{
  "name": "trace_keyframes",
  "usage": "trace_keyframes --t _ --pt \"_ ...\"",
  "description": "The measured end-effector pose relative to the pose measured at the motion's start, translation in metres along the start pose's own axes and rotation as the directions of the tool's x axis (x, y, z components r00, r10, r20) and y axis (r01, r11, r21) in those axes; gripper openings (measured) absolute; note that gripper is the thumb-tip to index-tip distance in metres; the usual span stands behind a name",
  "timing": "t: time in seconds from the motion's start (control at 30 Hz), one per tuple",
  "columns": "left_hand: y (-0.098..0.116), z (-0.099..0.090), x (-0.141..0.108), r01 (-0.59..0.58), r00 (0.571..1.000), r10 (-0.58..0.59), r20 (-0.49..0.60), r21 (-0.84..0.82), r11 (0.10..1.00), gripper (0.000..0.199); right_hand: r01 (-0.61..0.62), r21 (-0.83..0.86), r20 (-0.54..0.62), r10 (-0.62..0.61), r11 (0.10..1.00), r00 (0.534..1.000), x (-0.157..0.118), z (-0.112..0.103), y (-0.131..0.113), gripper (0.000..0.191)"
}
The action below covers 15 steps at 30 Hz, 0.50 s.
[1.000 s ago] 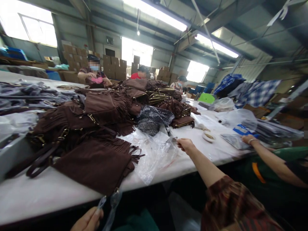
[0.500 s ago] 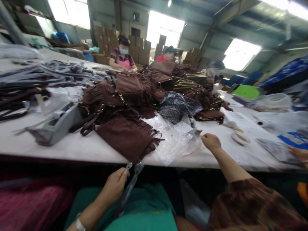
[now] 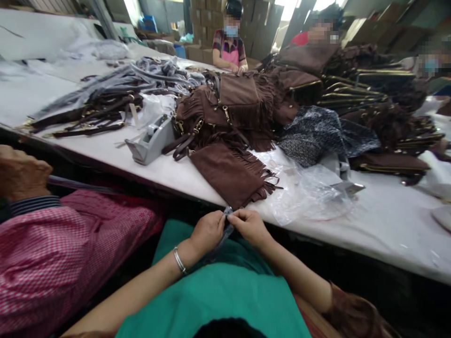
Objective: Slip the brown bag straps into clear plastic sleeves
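Observation:
My left hand (image 3: 210,229) and my right hand (image 3: 249,226) meet at the table's front edge, fingers pinched on a plastic-wrapped strap (image 3: 228,211). The strap joins the near corner of a brown fringed bag (image 3: 229,176) lying flat on the table, and its wrapped length hangs down over my green apron. Whether a small piece of tape is between my right fingertips is hidden. Clear plastic film (image 3: 303,192) lies to the right of the bag.
A grey tape dispenser (image 3: 153,143) stands left of the bag, with wrapped straps (image 3: 105,94) piled beyond. Brown bags (image 3: 239,91) heap up behind. A co-worker's hand (image 3: 23,173) is close on my left; another person (image 3: 230,44) works across the table (image 3: 387,216).
My right hand has come from the tape area on the right to join my left at the strap. The view has turned left, bringing the neighbour's hand into sight.

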<state>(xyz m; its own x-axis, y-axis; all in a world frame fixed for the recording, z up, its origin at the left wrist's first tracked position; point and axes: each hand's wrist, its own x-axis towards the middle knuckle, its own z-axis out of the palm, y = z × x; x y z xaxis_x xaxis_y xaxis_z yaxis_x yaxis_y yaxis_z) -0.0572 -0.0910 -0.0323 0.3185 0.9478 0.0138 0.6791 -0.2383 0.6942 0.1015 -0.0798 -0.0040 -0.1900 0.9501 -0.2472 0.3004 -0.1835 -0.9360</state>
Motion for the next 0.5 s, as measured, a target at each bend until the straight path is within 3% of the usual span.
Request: trace_keyframes --t 0.33,0.5 --pt "-0.007 0.006 -0.003 -0.041 0.998 0.031 0.046 0.231 0.972 0.032 -0.121 -0.118 -0.093 0.111 0.986 0.99 0.017 0.011 0.015 0.03" --pt "-0.008 0.007 -0.006 -0.035 0.999 0.028 0.027 0.351 0.936 0.026 -0.127 -0.211 -0.083 0.112 0.969 0.99 0.021 0.01 0.014 0.033"
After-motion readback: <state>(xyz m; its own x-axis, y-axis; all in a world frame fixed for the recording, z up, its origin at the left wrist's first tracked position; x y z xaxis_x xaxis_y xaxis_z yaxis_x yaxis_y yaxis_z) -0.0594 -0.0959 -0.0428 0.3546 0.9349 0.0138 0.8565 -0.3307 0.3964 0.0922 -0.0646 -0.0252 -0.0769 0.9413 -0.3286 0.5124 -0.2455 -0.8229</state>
